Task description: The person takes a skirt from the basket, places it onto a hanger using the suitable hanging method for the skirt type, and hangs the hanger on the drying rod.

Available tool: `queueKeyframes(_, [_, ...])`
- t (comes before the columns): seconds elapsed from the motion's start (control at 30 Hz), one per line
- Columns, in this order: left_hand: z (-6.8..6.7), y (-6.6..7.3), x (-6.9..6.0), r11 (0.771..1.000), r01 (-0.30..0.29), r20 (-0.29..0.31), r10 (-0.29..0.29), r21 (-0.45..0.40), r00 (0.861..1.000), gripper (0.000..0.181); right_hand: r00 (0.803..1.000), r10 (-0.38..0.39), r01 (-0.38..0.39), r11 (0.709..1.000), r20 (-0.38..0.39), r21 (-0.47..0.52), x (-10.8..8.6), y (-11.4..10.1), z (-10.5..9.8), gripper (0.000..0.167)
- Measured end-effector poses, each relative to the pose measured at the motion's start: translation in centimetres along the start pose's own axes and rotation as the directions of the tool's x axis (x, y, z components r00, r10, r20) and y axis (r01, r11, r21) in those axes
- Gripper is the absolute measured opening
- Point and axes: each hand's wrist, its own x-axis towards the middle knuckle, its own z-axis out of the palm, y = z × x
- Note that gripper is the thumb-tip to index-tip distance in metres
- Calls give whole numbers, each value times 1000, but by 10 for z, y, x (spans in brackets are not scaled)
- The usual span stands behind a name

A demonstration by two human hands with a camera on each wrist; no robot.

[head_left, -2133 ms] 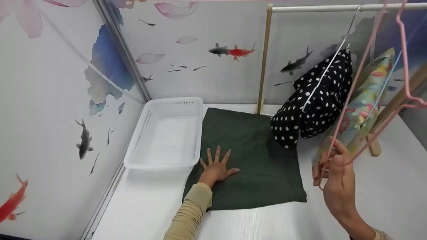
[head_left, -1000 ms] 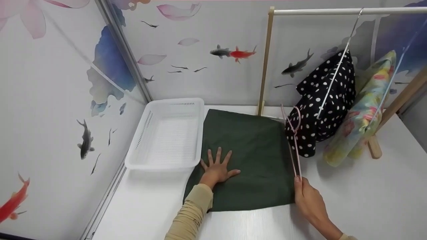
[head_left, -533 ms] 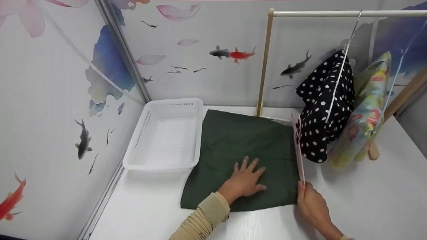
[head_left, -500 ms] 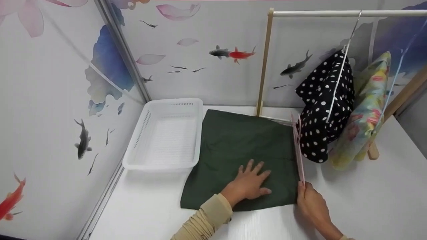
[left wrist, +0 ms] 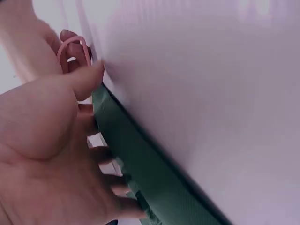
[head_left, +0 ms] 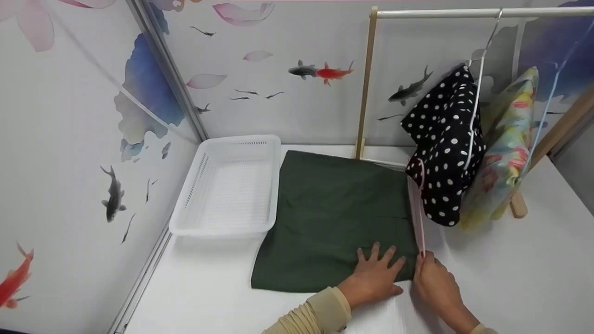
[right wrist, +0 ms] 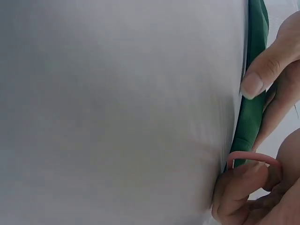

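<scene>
A dark green folded cloth [head_left: 334, 208], perhaps a garment, lies flat on the white table. My left hand [head_left: 377, 276], fingers spread and straight, rests near the cloth's lower right corner. Close beside it, my right hand [head_left: 438, 287] grips one end of a pink clothes hanger [head_left: 421, 232], which stands edge-on along the cloth's right edge. Seen from the left wrist, the hanger's rounded end [left wrist: 70, 41] sits in the right fingers. From the right wrist, the cloth's edge [right wrist: 253, 112] runs just beside the hanger. Polka-dot fabric covers part of the hanger's upper part.
A white plastic basket [head_left: 225, 190] stands left of the cloth. At the right, a rack with a white rail [head_left: 436, 13] and wooden legs carries a black polka-dot garment [head_left: 445, 139] and a floral garment [head_left: 508, 153] on hangers. Printed walls enclose the back and left.
My right hand has brought the pink hanger down from the right to the cloth's right edge. My left hand has slid right and nearer across the cloth. The polka-dot garment has swung.
</scene>
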Motion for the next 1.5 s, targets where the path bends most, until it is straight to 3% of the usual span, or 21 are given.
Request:
queueKeyframes(0.2, [3, 7, 8, 987, 61, -79, -50, 150, 996, 56, 1000, -20, 20, 1000, 2, -24, 1, 0, 0, 27])
queueKeyframes(0.37, [4, 5, 9, 981, 73, -123, -52, 178, 991, 46, 1000, 2, -2, 1000, 21, -23, 0, 0, 0, 24])
queueKeyframes(0.67, [2, -4, 8, 997, 72, -222, -74, -17, 972, 36, 999, 11, -10, 999, 43, -30, -4, -1, 1, 22])
queueKeyframes(0.77, [2, -7, 8, 994, 59, -278, -83, -95, 957, 32, 995, 19, -15, 999, 94, -36, -5, -3, 0, 22])
queueKeyframes(0.97, [-1, -14, 7, 970, 9, -404, -111, -245, 908, 27, 973, 87, -86, 996, 216, -13, 3, -14, -5, 30])
queueKeyframes(1.07, [-2, -17, 8, 960, -19, -417, -103, -280, 903, 28, 971, 78, -81, 997, 228, 4, 10, -20, -5, 30])
queueKeyframes(1.17, [-2, -19, 8, 937, -43, -414, -112, -345, 903, 30, 978, 59, -66, 997, 202, 28, 14, -21, -3, 23])
queueKeyframes(1.27, [-3, -22, 9, 888, -59, -412, -152, -456, 898, 31, 977, 67, -84, 994, 204, 76, 13, -21, -2, 18])
queueKeyframes(1.5, [-4, -24, 8, 780, -88, -417, -233, -620, 878, 31, 945, 154, -210, 962, 290, 174, 5, -29, -1, 24])
